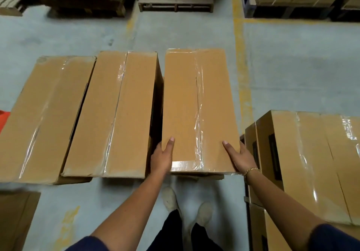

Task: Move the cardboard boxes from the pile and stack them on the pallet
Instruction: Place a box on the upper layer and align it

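A long taped cardboard box (pixel 198 106) lies lengthwise in front of me, its near end between my hands. My left hand (pixel 161 158) grips its near left corner, thumb on top and fingers down the side. My right hand (pixel 240 158) grips the near right corner the same way. Two more long boxes lie side by side to its left, the middle box (pixel 115 114) close against it and the left box (pixel 42 118) beyond. What the boxes rest on is hidden under them.
A stack of taped boxes (pixel 311 163) stands close on my right. Another carton (pixel 15 217) sits at the lower left. Loaded pallets (pixel 175 4) line the far side of the grey floor, past yellow lines (pixel 240 56). My feet (pixel 187 208) stand just behind the held box.
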Available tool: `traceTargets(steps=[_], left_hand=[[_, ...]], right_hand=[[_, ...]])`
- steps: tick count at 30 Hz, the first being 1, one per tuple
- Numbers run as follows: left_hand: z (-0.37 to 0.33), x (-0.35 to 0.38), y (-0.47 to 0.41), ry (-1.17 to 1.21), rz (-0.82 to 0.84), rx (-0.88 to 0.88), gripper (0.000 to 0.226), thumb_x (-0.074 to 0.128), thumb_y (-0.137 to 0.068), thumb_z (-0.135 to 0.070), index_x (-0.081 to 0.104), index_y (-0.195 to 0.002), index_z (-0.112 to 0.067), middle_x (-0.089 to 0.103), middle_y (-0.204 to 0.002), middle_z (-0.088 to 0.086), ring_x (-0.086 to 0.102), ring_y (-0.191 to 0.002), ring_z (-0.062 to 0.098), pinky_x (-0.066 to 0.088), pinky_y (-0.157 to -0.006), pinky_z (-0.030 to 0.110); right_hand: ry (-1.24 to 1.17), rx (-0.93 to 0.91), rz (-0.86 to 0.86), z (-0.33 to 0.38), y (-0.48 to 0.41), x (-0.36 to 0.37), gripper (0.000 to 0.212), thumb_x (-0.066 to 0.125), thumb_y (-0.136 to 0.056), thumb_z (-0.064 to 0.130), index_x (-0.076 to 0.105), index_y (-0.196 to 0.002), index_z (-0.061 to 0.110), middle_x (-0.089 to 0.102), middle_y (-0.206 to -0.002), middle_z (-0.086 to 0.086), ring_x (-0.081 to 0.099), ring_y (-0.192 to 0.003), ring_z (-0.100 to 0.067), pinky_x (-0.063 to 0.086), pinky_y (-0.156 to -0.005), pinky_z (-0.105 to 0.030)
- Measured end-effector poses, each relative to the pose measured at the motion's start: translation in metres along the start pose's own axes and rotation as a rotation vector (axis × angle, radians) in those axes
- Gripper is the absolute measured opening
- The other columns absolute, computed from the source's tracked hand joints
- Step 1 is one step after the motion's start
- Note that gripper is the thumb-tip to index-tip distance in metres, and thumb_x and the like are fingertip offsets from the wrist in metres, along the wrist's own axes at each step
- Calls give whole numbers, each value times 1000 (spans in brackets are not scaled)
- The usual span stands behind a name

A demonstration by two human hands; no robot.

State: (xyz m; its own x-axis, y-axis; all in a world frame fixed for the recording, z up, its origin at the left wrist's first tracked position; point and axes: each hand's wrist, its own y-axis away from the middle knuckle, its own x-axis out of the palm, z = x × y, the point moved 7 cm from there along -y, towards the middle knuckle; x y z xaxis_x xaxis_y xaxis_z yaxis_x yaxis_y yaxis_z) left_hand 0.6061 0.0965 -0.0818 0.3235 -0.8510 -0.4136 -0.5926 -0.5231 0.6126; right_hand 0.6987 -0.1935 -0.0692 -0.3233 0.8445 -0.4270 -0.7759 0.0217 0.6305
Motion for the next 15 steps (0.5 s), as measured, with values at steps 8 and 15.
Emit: traceTargets(steps=[8, 15], left_hand=[[4, 3, -19, -113, -111, -52, 109, 38, -74, -96, 54, -143, -13, 57, -143, 13, 50, -134, 35, 39, -113, 49], [9, 4, -18, -148, -132, -68, 122, 31, -63, -105, 56, -142, -16, 60, -140, 8, 51, -133, 32, 40, -112, 50]], right_hand=[[-18, -27, -123, 9, -34, 2, 72, 52, -70, 91, 61, -117, 37, 71, -111, 5, 67, -98, -21, 55, -92, -45], [19, -54, -167, 4, -36, 3, 59, 57, -83, 76, 61, -122, 32, 65, -99, 10, 63, -91, -19, 51, -83, -33]])
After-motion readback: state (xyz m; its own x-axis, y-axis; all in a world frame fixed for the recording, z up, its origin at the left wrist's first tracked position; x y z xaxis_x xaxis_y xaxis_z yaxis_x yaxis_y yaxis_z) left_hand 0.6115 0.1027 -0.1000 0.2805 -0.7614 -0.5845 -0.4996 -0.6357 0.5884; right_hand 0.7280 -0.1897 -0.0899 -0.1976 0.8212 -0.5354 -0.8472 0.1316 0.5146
